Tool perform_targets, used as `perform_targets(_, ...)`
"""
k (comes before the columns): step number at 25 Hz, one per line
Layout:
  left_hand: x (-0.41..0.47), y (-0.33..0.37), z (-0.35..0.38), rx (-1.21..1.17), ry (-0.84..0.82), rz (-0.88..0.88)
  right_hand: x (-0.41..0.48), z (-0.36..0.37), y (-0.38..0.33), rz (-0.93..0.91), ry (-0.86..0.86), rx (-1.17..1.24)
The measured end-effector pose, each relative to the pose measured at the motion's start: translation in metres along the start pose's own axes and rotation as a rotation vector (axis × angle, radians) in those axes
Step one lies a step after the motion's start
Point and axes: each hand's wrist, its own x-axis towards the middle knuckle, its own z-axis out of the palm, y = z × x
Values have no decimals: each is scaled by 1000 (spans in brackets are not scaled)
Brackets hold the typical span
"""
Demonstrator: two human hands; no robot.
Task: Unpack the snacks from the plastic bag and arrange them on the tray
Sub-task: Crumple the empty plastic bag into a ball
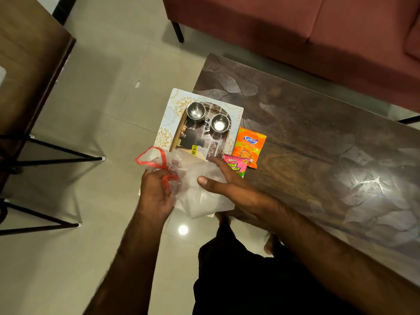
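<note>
A clear plastic bag [200, 189] with red handles hangs over the near end of a patterned tray [169, 114] that juts off the left end of the dark table. My left hand [155, 192] grips the bag at its red handle. My right hand [225, 178] lies flat on the bag with fingers spread, pressing it. Two snack packets lie on the table just right of the tray: an orange one [250, 145] and a pink one [234, 165], partly hidden by my right fingers. Whether anything is inside the bag I cannot tell.
Two steel cups [196, 110] [219, 123] stand on the tray's far half. The dark wooden table [318, 137] stretches right. A maroon sofa [295, 26] sits behind it. A wooden table with black metal legs [29, 71] stands to the left over tiled floor.
</note>
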Motion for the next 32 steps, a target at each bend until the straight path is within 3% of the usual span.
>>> perform_targets(4,-5,-14,-3,404,49,87,-7,17,-10,-81,-27,-124)
perform_targets(10,-8,-31,-5,1055,-17,285,-1,26,-5,-148,31,-231)
perform_targets(13,-8,-27,-10,1053,-76,194,2,18,0,-136,85,-308)
perform_targets(17,-10,-13,-15,916,-341,-56,7,6,2,-225,45,-250)
perform_targets(22,-12,-2,-6,821,-359,-203,12,-7,9,-171,236,-237)
perform_targets(26,-8,-15,6,831,-243,-143,9,-9,8,-176,293,-219)
perform_targets(32,-3,-26,22,721,-146,40,-10,-24,-7,-102,182,159)
